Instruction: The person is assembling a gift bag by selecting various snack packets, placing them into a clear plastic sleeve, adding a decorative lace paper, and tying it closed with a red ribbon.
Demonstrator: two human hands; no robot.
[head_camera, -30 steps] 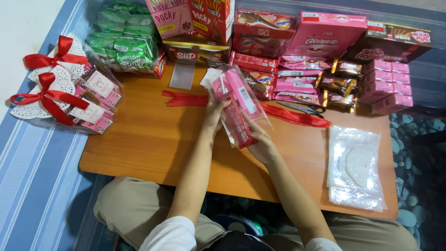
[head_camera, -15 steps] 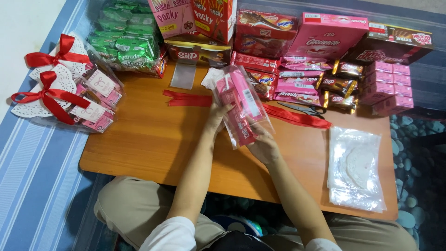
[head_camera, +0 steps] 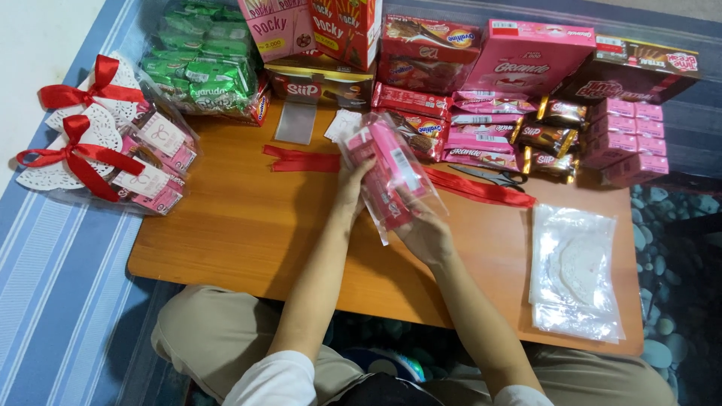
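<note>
Both hands grasp a clear bag of pink snack packs [head_camera: 387,173] above the middle of the wooden surface [head_camera: 241,233]: left grip [head_camera: 352,174] at its far-left edge, right grip [head_camera: 423,229] under its near end.

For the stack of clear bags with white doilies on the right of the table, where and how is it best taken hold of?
Probably by the near edge of the stack of clear doily bags, coming from the person's side. It lies flat and thin on the wooden table, and that edge reaches the table's rim, so fingers could slip under it.
</note>
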